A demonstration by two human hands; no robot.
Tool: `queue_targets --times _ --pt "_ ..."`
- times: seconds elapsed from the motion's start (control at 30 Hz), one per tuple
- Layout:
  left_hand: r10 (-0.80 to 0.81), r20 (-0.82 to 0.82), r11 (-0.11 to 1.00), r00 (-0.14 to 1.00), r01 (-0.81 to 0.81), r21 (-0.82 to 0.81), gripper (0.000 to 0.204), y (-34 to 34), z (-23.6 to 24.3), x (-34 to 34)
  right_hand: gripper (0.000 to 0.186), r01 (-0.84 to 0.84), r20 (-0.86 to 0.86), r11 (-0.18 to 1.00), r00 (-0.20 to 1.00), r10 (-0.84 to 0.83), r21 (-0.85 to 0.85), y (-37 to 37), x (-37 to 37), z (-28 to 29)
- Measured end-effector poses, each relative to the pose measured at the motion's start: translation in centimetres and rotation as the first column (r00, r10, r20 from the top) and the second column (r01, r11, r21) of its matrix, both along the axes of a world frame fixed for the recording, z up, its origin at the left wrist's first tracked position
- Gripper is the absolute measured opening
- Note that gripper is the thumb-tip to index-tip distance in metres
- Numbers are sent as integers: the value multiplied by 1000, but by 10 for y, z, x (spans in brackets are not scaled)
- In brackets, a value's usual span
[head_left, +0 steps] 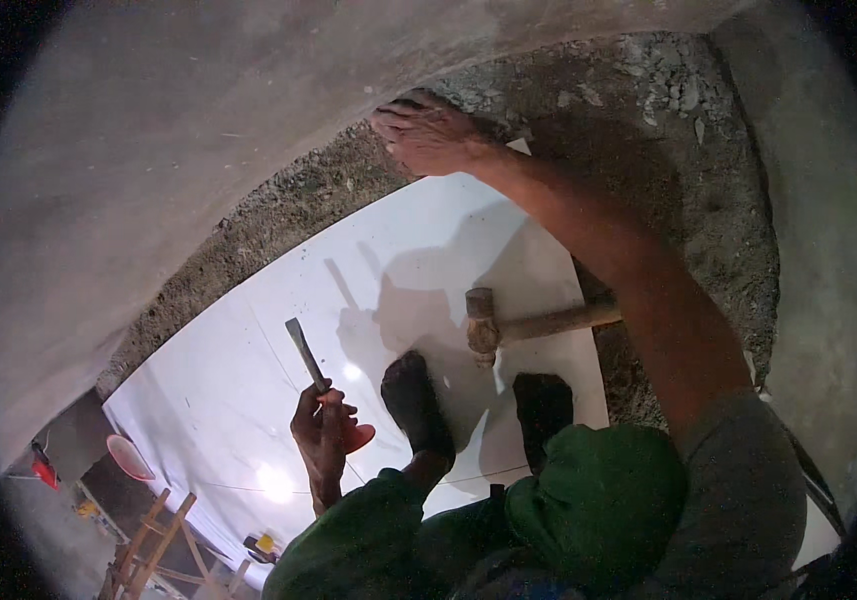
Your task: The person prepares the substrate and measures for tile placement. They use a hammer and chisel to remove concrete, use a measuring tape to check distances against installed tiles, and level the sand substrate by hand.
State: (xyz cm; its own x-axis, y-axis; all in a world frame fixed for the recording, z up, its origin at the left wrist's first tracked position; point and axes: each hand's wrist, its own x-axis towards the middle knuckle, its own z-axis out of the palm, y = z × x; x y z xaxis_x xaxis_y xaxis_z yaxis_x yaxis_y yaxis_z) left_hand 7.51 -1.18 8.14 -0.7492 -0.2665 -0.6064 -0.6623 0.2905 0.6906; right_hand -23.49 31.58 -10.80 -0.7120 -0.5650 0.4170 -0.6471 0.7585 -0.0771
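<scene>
Upright in my left hand (323,440) is a chisel (306,352) with a grey blade and a red hand guard (357,434); my fingers wrap round its grip. My right hand (430,137) reaches far forward to the foot of the wall (198,120). It rests on the strip of rough rubble (288,195) there, fingers stretched out and partly spread, just beyond the tile edge. Between my arms a hammer (481,325) with a wooden handle lies on the white tiled floor (238,365), its handle end passing behind my right forearm.
My dark-covered feet stand on the tiles near the hammer. Bare dirt (688,230) with pale broken chunks (683,85) fills the far right corner, bounded by a second wall (818,170). A red-rimmed container (130,457) and a wooden frame (156,535) are at the lower left.
</scene>
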Motion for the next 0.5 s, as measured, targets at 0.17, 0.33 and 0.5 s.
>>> queue_targets --times 0.17,0.33,0.5 --pt "-12 -108 1000 994 14 15 40 3 20 13 43 191 167 945 956 -241 266 19 27 54" --pt "99 18 993 995 -100 58 40 3 12 35 33 63 69 998 995 -65 23 16 21 18" --pt "106 -7 994 994 -106 32 44 9 22 34 35 144 27 989 989 -145 46 29 15 -4"
